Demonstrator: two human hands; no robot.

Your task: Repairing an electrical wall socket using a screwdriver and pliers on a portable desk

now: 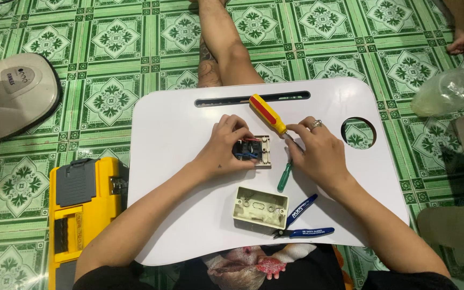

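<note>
Green patterned floor tiles [114, 102] surround a white lap table [178, 215]. At its middle lies a wall switch [253, 151], back upward with red and blue wires, under the left hand [224, 147], whose fingers curl around it. The right hand [318, 150], just beside it, pinches a yellow-and-red screwdriver [267, 114] against the switch. One green screwdriver [284, 176], one beige box [260, 208] and one pair of blue pliers [304, 220] lie nearer. A yellow toolbox [81, 215] sits left.

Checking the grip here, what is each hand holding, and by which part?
The left hand grips the switch by its left side. The right hand holds the yellow screwdriver near the shaft.
</note>
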